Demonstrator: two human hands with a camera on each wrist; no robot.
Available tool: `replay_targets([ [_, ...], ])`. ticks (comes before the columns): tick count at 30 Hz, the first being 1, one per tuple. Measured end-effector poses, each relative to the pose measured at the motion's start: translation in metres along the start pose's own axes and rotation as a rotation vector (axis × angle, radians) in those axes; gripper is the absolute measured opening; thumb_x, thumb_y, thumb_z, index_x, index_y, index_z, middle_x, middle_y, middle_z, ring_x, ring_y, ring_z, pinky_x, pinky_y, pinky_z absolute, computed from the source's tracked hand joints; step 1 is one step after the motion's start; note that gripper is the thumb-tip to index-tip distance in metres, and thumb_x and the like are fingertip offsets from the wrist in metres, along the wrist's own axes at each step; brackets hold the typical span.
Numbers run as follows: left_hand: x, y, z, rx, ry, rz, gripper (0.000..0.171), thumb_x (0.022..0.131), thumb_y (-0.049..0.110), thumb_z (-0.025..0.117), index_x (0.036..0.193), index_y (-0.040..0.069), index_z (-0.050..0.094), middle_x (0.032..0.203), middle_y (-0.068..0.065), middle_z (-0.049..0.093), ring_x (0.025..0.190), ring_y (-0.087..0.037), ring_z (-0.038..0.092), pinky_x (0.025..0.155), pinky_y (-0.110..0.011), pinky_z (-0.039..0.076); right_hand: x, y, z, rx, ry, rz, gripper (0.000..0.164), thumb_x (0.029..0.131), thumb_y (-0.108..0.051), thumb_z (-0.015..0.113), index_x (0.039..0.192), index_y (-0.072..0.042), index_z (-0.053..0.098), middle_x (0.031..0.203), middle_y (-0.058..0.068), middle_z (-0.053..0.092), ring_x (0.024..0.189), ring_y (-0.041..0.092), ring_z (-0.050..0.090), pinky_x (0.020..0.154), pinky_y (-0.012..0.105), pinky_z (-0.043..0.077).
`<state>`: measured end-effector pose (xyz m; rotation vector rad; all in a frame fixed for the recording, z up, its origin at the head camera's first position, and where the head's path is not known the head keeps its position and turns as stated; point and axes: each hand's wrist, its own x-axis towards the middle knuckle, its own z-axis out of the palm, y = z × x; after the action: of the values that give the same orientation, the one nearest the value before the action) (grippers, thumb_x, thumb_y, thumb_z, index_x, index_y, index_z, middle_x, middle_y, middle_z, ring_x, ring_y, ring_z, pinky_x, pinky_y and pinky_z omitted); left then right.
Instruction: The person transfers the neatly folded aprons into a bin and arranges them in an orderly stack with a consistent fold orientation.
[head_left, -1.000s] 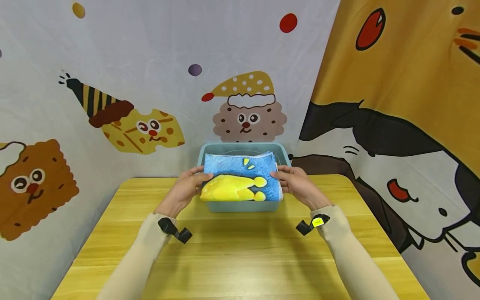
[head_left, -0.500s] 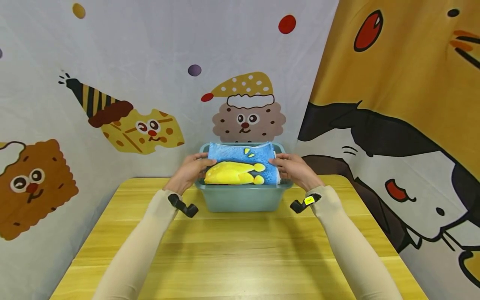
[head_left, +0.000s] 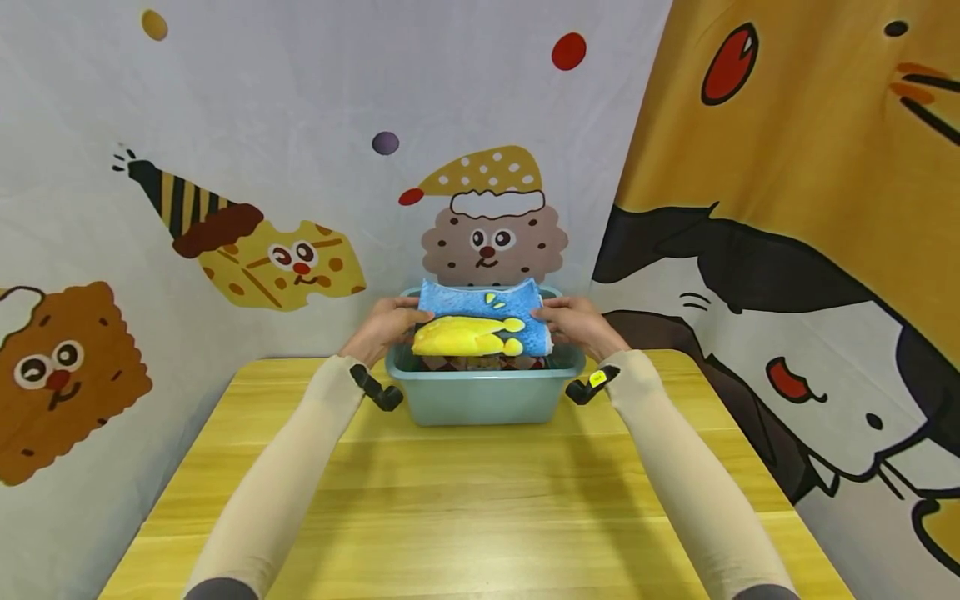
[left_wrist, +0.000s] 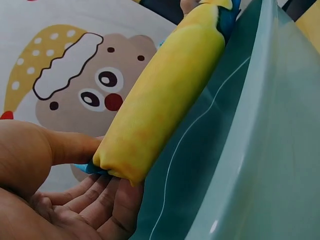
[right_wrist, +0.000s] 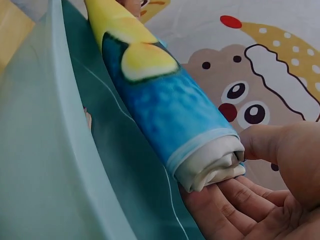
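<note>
A folded blue-and-yellow printed cloth (head_left: 480, 325) is held level over the opening of a light blue-green plastic basin (head_left: 483, 400). My left hand (head_left: 386, 327) pinches its left end, thumb on top and fingers below; the left wrist view shows the yellow end (left_wrist: 160, 100) in that grip. At the other end my right hand (head_left: 581, 325) holds it the same way. Pale layers (right_wrist: 210, 162) show at the fold's edge in the right wrist view. Beneath the cloth, a red-and-white patterned item (head_left: 517, 362) shows partly inside the basin.
The basin stands at the far side of a wooden table (head_left: 472, 500), close to a white cartoon-printed curtain (head_left: 300, 108). A yellow-orange printed curtain (head_left: 795, 150) hangs at the right. The basin's near rim (head_left: 487, 375) lies between the forearms.
Both hands have carried the cloth away from me, from in front of the basin to over its opening. The basin's front wall and some of its contents have come into view.
</note>
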<state>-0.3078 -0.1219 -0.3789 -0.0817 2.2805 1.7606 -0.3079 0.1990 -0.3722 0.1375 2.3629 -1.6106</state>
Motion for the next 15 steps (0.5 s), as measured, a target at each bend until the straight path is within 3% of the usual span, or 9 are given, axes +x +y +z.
replay_targets([
  [4, 0.0041, 0.0022, 0.0004, 0.023, 0.006, -0.001, 0.059, 0.087, 0.027, 0.067, 0.140, 0.015, 0.043, 0.140, -0.006, 0.042, 0.125, -0.027, 0.042, 0.078, -0.037, 0.051, 0.0057, -0.0008, -0.0002, -0.021, 0.016, 0.003, 0.058, 0.088, -0.036, 0.065, 0.135, -0.010, 0.046, 0.118, 0.009, 0.054, 0.103, 0.023, 0.056, 0.080, 0.034, 0.054],
  [10, 0.0101, 0.0042, 0.0018, 0.045, 0.006, -0.020, 0.058, 0.088, 0.027, 0.067, 0.139, 0.015, 0.044, 0.140, -0.008, 0.041, 0.122, -0.028, 0.043, 0.079, -0.037, 0.051, 0.0087, -0.0015, -0.0009, -0.051, 0.034, 0.000, 0.055, 0.088, -0.036, 0.065, 0.134, -0.010, 0.047, 0.119, 0.010, 0.052, 0.107, 0.026, 0.053, 0.089, 0.040, 0.052],
  [15, 0.0081, 0.0051, 0.0004, 0.044, 0.000, 0.003, 0.057, 0.091, 0.025, 0.063, 0.139, 0.007, 0.040, 0.135, -0.014, 0.047, 0.120, -0.032, 0.049, 0.085, -0.042, 0.052, 0.0068, -0.0007, -0.0039, -0.069, 0.039, -0.040, 0.053, 0.089, -0.034, 0.064, 0.132, -0.008, 0.047, 0.119, 0.013, 0.056, 0.106, 0.028, 0.059, 0.086, 0.040, 0.053],
])
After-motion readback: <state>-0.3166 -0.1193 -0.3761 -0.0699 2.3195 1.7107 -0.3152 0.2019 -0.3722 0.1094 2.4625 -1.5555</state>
